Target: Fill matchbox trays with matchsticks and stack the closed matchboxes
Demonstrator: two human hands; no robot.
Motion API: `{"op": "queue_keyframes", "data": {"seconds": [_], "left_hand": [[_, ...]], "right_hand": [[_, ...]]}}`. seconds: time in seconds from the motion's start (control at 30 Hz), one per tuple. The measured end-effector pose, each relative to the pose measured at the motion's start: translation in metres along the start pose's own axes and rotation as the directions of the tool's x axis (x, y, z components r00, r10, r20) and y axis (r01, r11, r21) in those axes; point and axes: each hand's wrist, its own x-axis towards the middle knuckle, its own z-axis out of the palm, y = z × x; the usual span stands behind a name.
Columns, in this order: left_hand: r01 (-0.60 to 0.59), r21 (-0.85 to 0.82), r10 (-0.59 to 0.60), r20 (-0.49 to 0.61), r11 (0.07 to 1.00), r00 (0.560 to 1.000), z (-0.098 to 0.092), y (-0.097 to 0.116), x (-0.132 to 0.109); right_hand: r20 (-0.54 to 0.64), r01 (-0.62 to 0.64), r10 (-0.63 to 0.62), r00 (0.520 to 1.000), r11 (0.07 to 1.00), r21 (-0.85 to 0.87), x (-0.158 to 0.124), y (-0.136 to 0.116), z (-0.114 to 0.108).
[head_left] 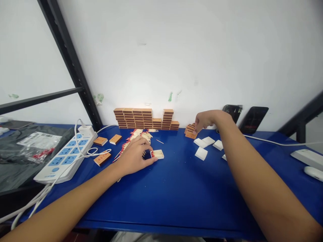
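My left hand (137, 153) rests low over the table, thumb and fingers closed on the near end of a small white matchbox tray (158, 154) filled with red-tipped matches. Beside and behind that hand spreads a pile of loose matches (136, 133), partly covered by it. Over on the right, my right hand (203, 120) reaches down and pinches an orange matchbox sleeve (190, 135) at a small heap of sleeves. Several white trays (201, 153) lie just in front of the right hand; the forearm hides part of one.
Stacked matchboxes (135, 117) form a stepped wall at the back. More orange matchboxes (102, 158) lie left, next to a white power strip (67, 156) with cables. Two dark phones (253, 119) lean on the wall. A grey plastic bag (15, 158) sits far left.
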Motion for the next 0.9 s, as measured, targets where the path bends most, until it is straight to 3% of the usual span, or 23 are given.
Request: {"op": "queue_keyframes", "data": {"seconds": [0.2, 0.33, 0.53, 0.63, 0.9], "left_hand": [[0.030, -0.005, -0.030, -0.019, 1.000, 0.999, -0.004, 0.002, 0.002], [0.020, -0.028, -0.021, -0.027, 0.999, 0.999, -0.003, 0.002, 0.002], [0.002, -0.038, -0.003, -0.012, 0.999, 1.000, -0.003, 0.001, 0.001], [0.005, -0.040, -0.005, -0.001, 0.999, 1.000, -0.003, 0.001, 0.001], [-0.001, -0.033, 0.001, -0.003, 0.999, 1.000, -0.002, 0.001, 0.001]], "right_hand": [[0.042, -0.057, 0.059, 0.997, 0.997, -0.053, 0.019, -0.009, 0.014], [0.059, -0.038, 0.041, 0.997, 0.997, -0.063, 0.014, -0.006, 0.012], [0.169, 0.173, -0.200, 0.965, 0.971, 0.164, -0.009, -0.012, 0.003], [0.189, 0.204, -0.254, 0.949, 0.947, 0.247, -0.007, -0.018, 0.006], [0.057, 0.113, -0.135, 0.989, 0.950, 0.291, 0.006, -0.015, 0.009]]}}
